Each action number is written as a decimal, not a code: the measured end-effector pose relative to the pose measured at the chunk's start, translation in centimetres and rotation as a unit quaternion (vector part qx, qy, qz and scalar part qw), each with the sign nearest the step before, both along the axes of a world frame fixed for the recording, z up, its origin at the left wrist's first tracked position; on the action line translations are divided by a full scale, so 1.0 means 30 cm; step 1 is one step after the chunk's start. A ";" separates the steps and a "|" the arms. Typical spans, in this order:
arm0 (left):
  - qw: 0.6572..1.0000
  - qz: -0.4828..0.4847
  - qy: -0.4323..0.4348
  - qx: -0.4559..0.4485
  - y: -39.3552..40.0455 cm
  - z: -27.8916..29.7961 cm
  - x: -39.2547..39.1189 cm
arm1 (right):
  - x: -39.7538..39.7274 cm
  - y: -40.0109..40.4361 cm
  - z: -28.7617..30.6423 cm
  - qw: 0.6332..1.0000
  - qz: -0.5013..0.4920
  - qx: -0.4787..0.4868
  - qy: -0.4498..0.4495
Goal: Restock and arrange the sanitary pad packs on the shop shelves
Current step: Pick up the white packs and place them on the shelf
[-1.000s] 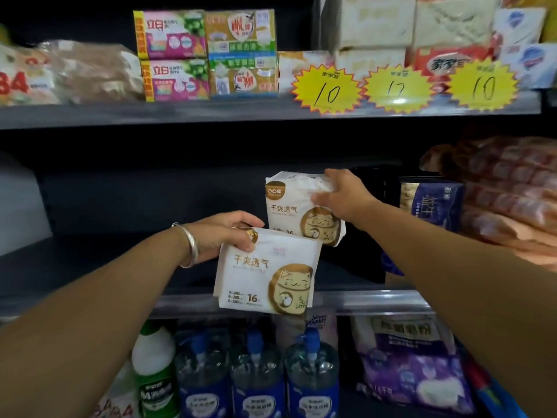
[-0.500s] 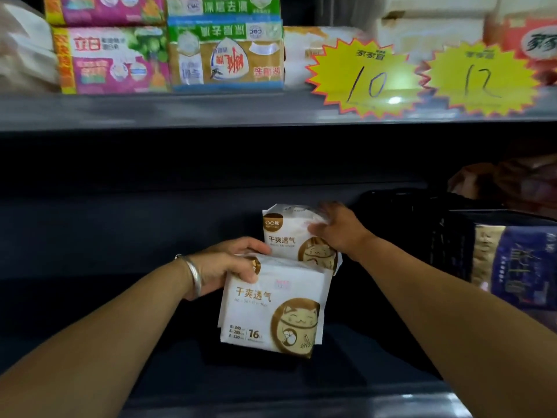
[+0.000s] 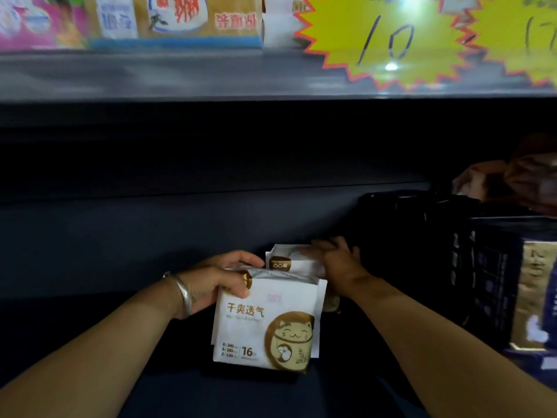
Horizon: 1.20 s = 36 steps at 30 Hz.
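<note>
Two cat-print pad packs, one in each of your hands, deep in the dark middle shelf.

Your left hand (image 3: pixel 217 282) pinches the top left corner of the front pad pack (image 3: pixel 265 324), which stands upright, long axis vertical, print facing you. Just behind it, your right hand (image 3: pixel 334 267) lies over the rear pad pack (image 3: pixel 284 262), fingers seemingly curled on its top edge, though blur hides the grip. Right of them stands a black mesh crate (image 3: pixel 422 251), contents too dark to tell. Above hangs a yellow price tag (image 3: pixel 382 40) reading 10.
</note>
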<state>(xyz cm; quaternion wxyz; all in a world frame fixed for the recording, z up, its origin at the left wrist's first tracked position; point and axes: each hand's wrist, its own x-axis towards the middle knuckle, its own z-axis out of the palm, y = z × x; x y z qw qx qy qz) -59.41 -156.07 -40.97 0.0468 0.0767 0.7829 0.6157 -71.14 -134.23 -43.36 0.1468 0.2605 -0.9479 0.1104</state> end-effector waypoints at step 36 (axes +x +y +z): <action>0.994 0.090 0.051 0.018 0.138 -0.030 -0.066 | 0.156 0.047 0.183 0.995 -0.085 0.019 0.049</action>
